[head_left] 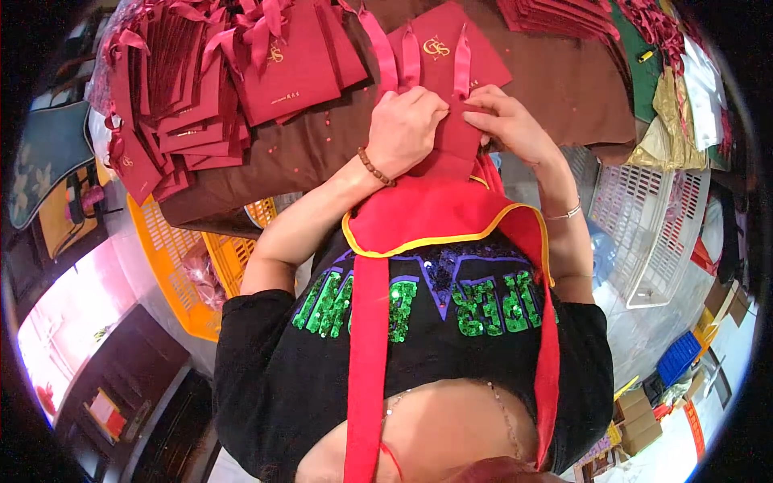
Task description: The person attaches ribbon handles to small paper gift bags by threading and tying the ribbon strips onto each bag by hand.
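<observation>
Bag [448, 151] of smooth maroon stock is pinched by right fingers [488, 103], left fingers [428, 105] clenched, their hold hidden.

A yellow-edged red apron [439, 217] hangs over a black, green-sequinned T-shirt [459, 358].

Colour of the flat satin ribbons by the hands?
The flat satin ribbons are pink; best seen in the head view.

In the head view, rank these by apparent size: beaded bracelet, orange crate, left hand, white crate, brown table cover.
1. Brown table cover
2. Orange crate and white crate: too alike to rank, the orange one partly hidden
3. Left hand
4. Beaded bracelet
</observation>
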Available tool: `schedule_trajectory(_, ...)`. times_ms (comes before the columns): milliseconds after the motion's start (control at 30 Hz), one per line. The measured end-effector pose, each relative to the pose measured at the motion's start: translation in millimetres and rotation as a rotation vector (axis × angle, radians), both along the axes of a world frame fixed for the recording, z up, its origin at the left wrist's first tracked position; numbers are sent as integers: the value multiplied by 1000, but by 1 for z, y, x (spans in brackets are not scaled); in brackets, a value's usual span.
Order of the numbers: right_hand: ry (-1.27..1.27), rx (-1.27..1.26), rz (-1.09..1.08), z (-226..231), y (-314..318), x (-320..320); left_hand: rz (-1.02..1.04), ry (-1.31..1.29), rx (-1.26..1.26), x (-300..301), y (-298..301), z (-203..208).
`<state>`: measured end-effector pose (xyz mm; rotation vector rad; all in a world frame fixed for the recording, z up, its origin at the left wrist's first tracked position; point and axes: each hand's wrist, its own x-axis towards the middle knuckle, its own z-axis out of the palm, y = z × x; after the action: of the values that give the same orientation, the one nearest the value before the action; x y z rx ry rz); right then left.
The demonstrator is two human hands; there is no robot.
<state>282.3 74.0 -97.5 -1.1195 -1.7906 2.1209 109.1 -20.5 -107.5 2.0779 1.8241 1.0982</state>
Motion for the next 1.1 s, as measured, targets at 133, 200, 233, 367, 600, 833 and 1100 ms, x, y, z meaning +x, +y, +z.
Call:
schedule_trajectory(133,-16,-3,-15,4,-2,-2,19,-21,-25,0,0,1)
schedule_trajectory(200,-18,1,-18,2,-2,-2,11,-38,-23,2,0,0)
schedule_trajectory(233,-23,7,-26,1,-2,-2,0,-54,-22,4,0,0)
schedule_trajectory(367,30,49,-20,-7,-2,1,28,-81,-22,5,0,-1)
schedule_trajectory(600,-34,-6,-35,2,-4,-1,38,-52,-64,7,1,1)
schedule_trajectory(833,8,56,-32,-2,-8,-1,52,-13,-80,7,1,4)
schedule_trajectory(1100,22,68,-41,-4,-8,2,49,-65,-85,4,2,1)
